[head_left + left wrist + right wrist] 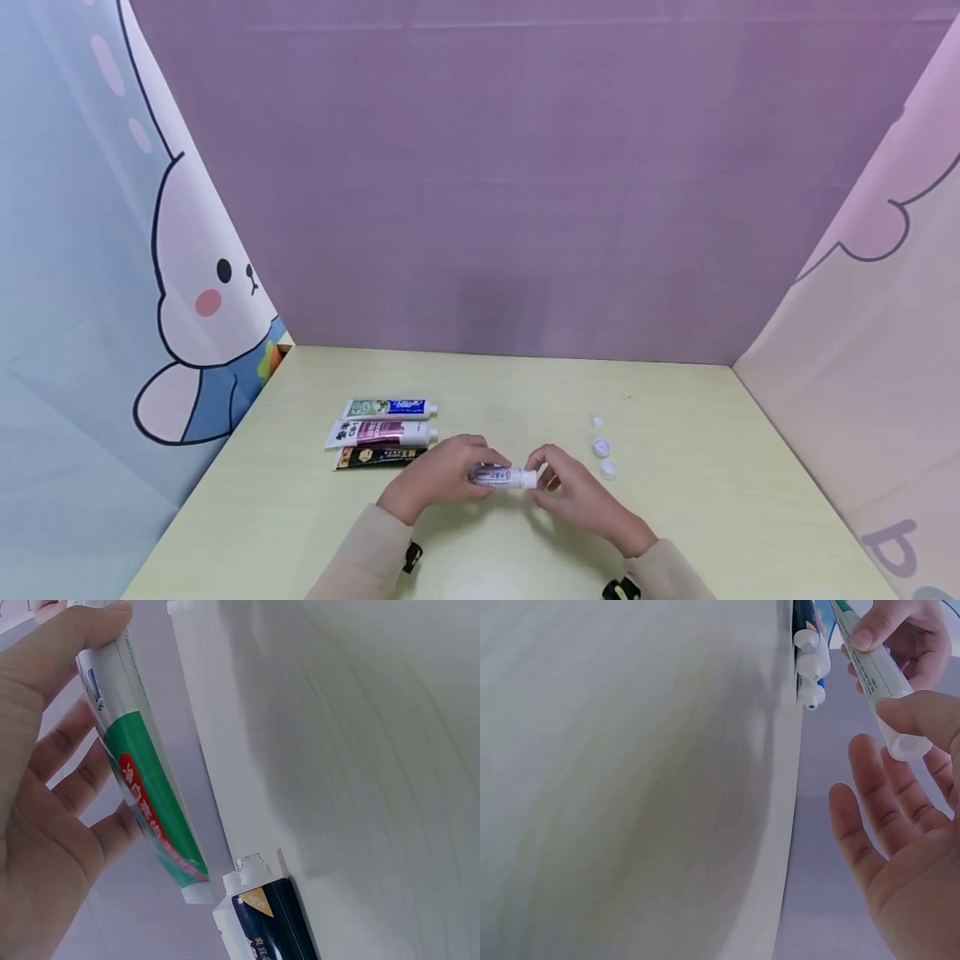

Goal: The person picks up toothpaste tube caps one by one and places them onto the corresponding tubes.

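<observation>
A white toothpaste tube (495, 477) with a green and red label lies level above the table's front middle. My left hand (452, 472) grips its body, thumb on one side and fingers on the other. At the tube's right end my right hand (576, 498) pinches the white cap (909, 747) with thumb and index finger; its other fingers are spread loosely beneath. Left of the hands lie three more tubes side by side: a blue and green one (386, 407), a white and purple one (378, 433) and a black one (375, 457). Bare nozzles show on their right ends.
Three loose white caps, a small one (597, 422), a larger one (601, 447) and another (608, 470), lie in a line right of my right hand. The pale table (697, 467) is bounded by a purple back cloth (487, 208) and printed side cloths.
</observation>
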The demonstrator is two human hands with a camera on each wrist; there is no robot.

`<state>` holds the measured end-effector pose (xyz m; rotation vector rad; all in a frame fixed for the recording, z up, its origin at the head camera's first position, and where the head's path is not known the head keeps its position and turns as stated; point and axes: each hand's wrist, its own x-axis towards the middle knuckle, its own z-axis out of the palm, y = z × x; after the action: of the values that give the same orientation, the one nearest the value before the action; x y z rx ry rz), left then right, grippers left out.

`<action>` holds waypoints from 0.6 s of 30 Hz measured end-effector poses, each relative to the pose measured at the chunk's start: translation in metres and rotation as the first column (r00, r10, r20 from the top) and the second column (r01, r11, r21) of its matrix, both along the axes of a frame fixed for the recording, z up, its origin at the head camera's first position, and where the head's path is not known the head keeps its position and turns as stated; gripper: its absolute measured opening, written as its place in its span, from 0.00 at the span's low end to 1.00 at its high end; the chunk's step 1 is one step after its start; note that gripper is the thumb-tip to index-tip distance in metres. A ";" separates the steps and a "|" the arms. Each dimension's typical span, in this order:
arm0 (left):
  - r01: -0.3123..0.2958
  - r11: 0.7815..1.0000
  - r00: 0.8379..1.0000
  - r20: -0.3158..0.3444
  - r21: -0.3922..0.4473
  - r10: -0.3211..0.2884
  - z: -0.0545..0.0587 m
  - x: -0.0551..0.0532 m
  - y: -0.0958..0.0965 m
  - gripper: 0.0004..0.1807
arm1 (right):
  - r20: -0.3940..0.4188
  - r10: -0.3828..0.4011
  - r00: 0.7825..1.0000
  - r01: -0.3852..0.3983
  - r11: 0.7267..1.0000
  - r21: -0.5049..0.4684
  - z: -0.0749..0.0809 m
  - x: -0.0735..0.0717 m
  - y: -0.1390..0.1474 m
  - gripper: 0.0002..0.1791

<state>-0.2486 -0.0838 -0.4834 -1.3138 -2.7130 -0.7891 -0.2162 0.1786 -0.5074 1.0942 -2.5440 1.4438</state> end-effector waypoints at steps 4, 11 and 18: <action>-0.002 1.000 1.000 -0.006 -0.006 0.002 -0.001 0.000 0.000 0.19 | 0.049 -0.032 0.998 0.030 0.999 0.040 0.003 0.001 0.000 0.17; -0.003 1.000 1.000 -0.012 -0.009 0.003 0.000 0.002 0.000 0.19 | 0.123 -0.066 0.990 0.054 0.994 0.098 0.007 0.002 0.002 0.08; 0.000 1.000 0.999 -0.039 -0.019 -0.001 -0.001 0.003 0.000 0.20 | 0.156 -0.047 0.987 0.035 0.996 0.077 0.008 0.004 0.004 0.05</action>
<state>-0.2460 -0.0840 -0.4839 -1.3194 -2.6968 -0.7317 -0.2124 0.1826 -0.4991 0.9664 -2.7302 1.4941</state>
